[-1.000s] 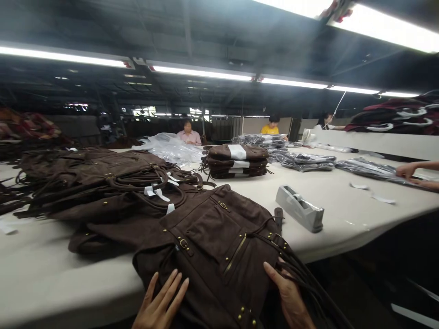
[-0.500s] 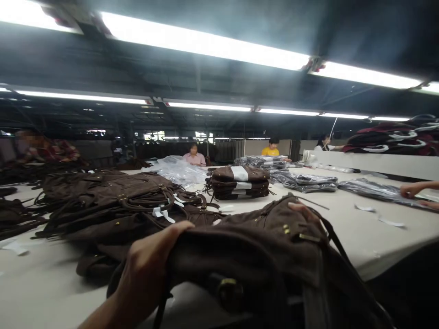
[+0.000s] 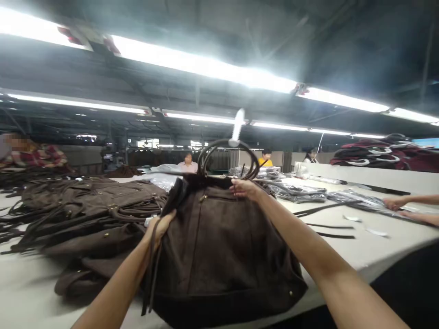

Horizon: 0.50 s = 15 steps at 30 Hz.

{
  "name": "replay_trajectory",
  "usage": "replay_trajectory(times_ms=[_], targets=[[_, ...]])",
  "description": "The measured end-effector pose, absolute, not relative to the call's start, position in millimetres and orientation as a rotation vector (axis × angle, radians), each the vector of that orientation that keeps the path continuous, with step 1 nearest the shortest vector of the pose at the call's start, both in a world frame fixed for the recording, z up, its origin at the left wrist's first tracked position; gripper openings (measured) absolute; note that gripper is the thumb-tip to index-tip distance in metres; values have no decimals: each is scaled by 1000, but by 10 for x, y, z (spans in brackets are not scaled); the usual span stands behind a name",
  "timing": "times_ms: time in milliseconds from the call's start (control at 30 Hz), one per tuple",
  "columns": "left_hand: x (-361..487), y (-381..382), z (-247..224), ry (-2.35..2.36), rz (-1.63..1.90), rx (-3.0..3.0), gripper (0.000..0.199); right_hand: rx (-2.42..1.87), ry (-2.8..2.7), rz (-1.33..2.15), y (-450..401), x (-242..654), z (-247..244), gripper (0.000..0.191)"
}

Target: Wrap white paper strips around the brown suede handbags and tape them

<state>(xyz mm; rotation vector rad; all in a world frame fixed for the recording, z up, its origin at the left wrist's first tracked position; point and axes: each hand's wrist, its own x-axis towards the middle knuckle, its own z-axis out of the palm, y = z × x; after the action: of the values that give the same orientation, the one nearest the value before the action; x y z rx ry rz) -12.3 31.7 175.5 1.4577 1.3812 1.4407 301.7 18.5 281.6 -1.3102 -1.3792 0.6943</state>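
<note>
At the near edge of the long cream desk (image 3: 346, 249), a soft dark-brown fabric bag (image 3: 222, 242) is held upright, left hand (image 3: 163, 226) grasping its side, right hand (image 3: 247, 188) its top rim; a loosened grip could let it slump off.

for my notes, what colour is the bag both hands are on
The bag is dark brown, seen best in the head view.

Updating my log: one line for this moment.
left hand: on side of brown bag; right hand: at its top edge; bag: upright, handles raised
</note>
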Motion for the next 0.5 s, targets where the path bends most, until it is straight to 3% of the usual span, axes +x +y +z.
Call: replay_trajectory(times_ms=[133, 300, 433, 500], targets=[[-284, 303, 1030, 1478, 1177, 1344, 35, -1569, -1515, 596, 13, 3204, 1816, 29], [-555, 66, 620, 1396, 1123, 1584, 52, -1768, -1562, 339, -497, 3717, 759, 39], [-513, -116, 483, 1605, 1201, 1660, 63, -1919, -1485, 136, -884, 3899, 312, 57], [-377, -179, 499, 1603, 1272, 1626, 61, -1890, -1423, 120, -1048, 3874, 204, 54]])
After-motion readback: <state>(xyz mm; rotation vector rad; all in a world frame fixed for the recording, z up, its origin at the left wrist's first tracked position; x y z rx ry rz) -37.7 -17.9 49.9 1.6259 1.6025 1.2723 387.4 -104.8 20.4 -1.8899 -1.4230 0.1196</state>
